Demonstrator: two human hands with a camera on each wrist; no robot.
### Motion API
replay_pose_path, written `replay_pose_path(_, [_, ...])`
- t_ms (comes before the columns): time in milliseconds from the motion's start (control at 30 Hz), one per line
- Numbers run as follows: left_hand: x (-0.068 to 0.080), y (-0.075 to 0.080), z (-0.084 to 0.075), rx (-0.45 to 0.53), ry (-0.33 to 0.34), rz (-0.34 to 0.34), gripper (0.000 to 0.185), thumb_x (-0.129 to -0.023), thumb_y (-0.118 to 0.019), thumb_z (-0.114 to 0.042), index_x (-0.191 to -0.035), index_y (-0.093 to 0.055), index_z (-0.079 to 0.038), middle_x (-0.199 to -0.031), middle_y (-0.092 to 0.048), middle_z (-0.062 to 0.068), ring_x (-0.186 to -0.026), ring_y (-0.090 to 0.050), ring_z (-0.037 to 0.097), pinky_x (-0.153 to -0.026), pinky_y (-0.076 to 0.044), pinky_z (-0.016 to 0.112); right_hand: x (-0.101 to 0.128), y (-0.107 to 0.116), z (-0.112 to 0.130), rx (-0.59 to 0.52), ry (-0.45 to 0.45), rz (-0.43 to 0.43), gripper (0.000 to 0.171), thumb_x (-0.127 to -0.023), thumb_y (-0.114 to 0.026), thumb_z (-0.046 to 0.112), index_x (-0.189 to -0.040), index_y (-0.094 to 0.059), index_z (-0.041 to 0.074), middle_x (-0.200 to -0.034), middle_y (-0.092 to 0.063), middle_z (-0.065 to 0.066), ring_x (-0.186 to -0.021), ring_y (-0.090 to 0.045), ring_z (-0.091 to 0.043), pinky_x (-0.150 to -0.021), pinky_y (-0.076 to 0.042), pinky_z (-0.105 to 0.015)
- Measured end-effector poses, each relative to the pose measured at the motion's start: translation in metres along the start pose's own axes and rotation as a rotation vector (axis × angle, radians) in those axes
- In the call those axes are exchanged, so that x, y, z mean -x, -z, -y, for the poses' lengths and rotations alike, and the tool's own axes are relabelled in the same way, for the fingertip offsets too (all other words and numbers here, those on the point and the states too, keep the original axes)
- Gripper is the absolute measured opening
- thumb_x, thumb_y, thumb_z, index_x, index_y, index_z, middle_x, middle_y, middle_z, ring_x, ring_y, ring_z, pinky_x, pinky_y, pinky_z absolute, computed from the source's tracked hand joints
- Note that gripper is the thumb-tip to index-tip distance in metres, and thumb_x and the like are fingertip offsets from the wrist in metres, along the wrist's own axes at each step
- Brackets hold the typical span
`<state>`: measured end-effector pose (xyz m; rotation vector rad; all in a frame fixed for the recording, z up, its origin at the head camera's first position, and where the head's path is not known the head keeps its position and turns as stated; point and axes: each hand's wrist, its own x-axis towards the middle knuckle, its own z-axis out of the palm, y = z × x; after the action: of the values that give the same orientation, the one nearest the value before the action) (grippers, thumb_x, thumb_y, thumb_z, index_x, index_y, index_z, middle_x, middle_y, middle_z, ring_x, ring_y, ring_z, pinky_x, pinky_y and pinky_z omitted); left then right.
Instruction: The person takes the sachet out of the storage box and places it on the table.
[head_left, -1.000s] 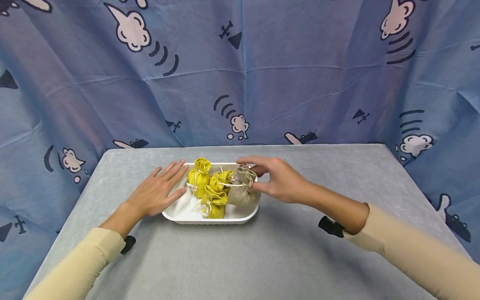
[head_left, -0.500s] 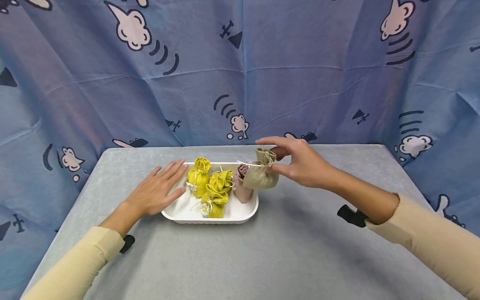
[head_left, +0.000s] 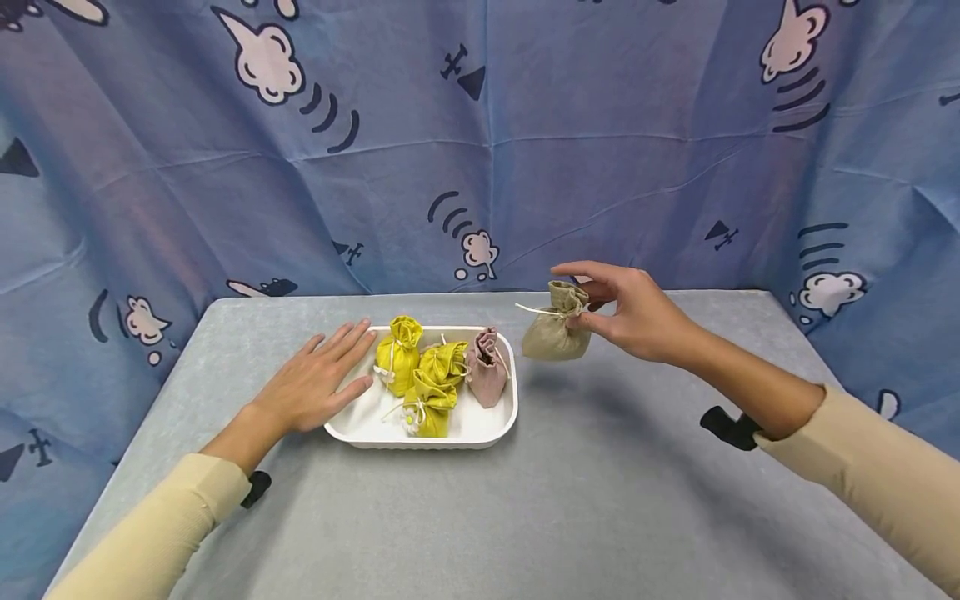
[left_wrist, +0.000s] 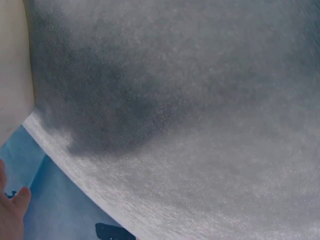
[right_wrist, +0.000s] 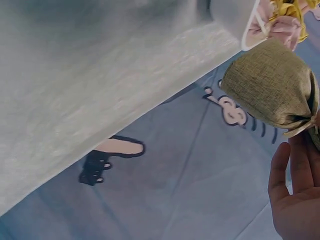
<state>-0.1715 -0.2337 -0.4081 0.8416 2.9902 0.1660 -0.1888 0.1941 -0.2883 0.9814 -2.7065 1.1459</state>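
Observation:
Pinched at its gathered neck by my right hand point(head_left: 633, 312), an olive-beige drawstring pouch point(head_left: 557, 336) hangs above the table, just right of the white tray point(head_left: 450, 443). Its pale cord sticks out to the left. The right wrist view shows the same pouch point(right_wrist: 272, 82) with its full bottom turned away from the fingers. My left hand point(head_left: 315, 379) lies with straight fingers at the tray's left rim. Inside the tray stand several yellow pouches point(head_left: 431, 408), and a dusty-pink pouch point(head_left: 487, 375) is at the right end. The left wrist view catches only part of a hand point(left_wrist: 12, 210).
A grey cloth-topped table point(head_left: 480, 517) carries the tray near its far side. Behind it hangs a blue printed curtain point(head_left: 585, 167), which also borders both sides. Dark straps point(head_left: 729, 427) sit at the wrists.
My right hand has lifted the olive-beige pouch out of the tray and carried it to the right, uncovering the dusty-pink pouch. My left hand has stayed in place.

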Motion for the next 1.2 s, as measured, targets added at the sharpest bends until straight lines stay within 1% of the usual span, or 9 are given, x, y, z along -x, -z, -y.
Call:
replay_pose_path(100, [0.0, 0.0, 0.0, -0.001, 0.001, -0.002, 0.07, -0.104, -0.035, -0.052, -0.16, -0.019, -0.014, -0.167, -0.011, 0.005, -0.152, -0.014, 0.03, -0.117, -0.018, 0.06, 0.002, 0.001, -0.009, 0.011, -0.02, -0.006, 0.061, -0.08, -0.077, -0.009, -0.137, -0.058, 0.004, -0.112, -0.072, -0.015, -0.096, -0.073, -0.027, -0.081, -0.056, -0.044])
replay_pose_path(333, [-0.001, -0.001, -0.001, -0.003, -0.005, -0.01, 0.07, -0.104, -0.037, -0.052, -0.16, -0.019, -0.014, -0.167, -0.011, 0.006, -0.152, -0.015, 0.03, -0.117, -0.019, 0.06, 0.008, 0.002, -0.031, 0.027, -0.08, -0.018, 0.062, -0.081, -0.076, -0.009, -0.138, -0.056, 0.003, -0.111, -0.072, -0.016, -0.096, -0.072, -0.029, -0.076, -0.053, -0.02])
replay_pose_path(433, [-0.001, -0.001, -0.001, -0.005, -0.003, -0.008, 0.071, -0.104, -0.037, -0.052, -0.16, -0.019, -0.013, -0.167, -0.011, 0.005, -0.152, -0.015, 0.03, -0.117, -0.019, 0.06, 0.01, 0.001, -0.04, 0.012, -0.09, -0.023, 0.063, -0.081, -0.075, -0.012, -0.139, -0.055, 0.003, -0.109, -0.072, -0.018, -0.096, -0.072, -0.031, -0.073, -0.052, -0.016])
replay_pose_path(500, [-0.001, -0.001, -0.001, -0.007, -0.002, -0.008, 0.07, -0.104, -0.037, -0.052, -0.16, -0.019, -0.013, -0.167, -0.011, 0.005, -0.152, -0.015, 0.03, -0.117, -0.019, 0.06, 0.011, 0.0, -0.045, 0.004, -0.097, -0.023, 0.065, -0.081, -0.073, -0.013, -0.141, -0.054, 0.003, -0.109, -0.072, -0.019, -0.096, -0.072, -0.032, -0.071, -0.052, -0.017])
replay_pose_path(667, [0.0, -0.001, -0.001, 0.0, -0.007, -0.018, 0.07, -0.104, -0.037, -0.051, -0.16, -0.02, -0.013, -0.167, -0.013, 0.006, -0.151, -0.016, 0.03, -0.117, -0.019, 0.06, 0.013, -0.005, -0.059, -0.013, -0.148, -0.025, 0.065, -0.082, -0.072, -0.014, -0.141, -0.053, 0.003, -0.104, -0.073, -0.019, -0.094, -0.072, -0.032, -0.066, -0.052, -0.022])
replay_pose_path(767, [0.001, -0.001, 0.0, 0.003, -0.01, -0.026, 0.07, -0.104, -0.037, -0.051, -0.16, -0.021, -0.012, -0.167, -0.013, 0.006, -0.151, -0.016, 0.03, -0.117, -0.019, 0.06, 0.014, -0.009, -0.068, -0.04, -0.181, -0.026, 0.062, -0.082, -0.071, -0.014, -0.14, -0.053, 0.001, -0.103, -0.073, -0.022, -0.094, -0.072, -0.033, -0.065, -0.052, -0.021])
replay_pose_path(933, [0.001, -0.001, 0.0, 0.002, -0.012, -0.026, 0.07, -0.104, -0.037, -0.051, -0.16, -0.02, -0.012, -0.167, -0.013, 0.006, -0.151, -0.016, 0.03, -0.117, -0.019, 0.059, 0.016, -0.016, -0.079, -0.045, -0.214, -0.028, 0.06, -0.082, -0.072, -0.014, -0.138, -0.054, -0.001, -0.104, -0.072, -0.024, -0.094, -0.071, -0.034, -0.066, -0.051, -0.02])
replay_pose_path(1100, [0.001, -0.001, 0.0, 0.001, -0.012, -0.029, 0.07, -0.104, -0.037, -0.051, -0.16, -0.021, -0.012, -0.167, -0.014, 0.006, -0.151, -0.016, 0.03, -0.117, -0.019, 0.059, 0.017, -0.022, -0.086, -0.017, -0.252, -0.001, 0.06, -0.083, -0.071, -0.012, -0.139, -0.052, -0.001, -0.108, -0.07, -0.025, -0.097, -0.07, -0.036, -0.068, -0.053, -0.024])
replay_pose_path(1200, [0.0, -0.001, 0.0, -0.002, -0.012, -0.034, 0.07, -0.104, -0.037, -0.051, -0.16, -0.021, -0.013, -0.166, -0.014, 0.006, -0.151, -0.017, 0.03, -0.117, -0.02, 0.059, 0.018, -0.022, -0.088, -0.004, -0.265, 0.01, 0.059, -0.085, -0.072, -0.009, -0.14, -0.051, -0.001, -0.112, -0.069, -0.025, -0.101, -0.069, -0.037, -0.073, -0.055, -0.031])
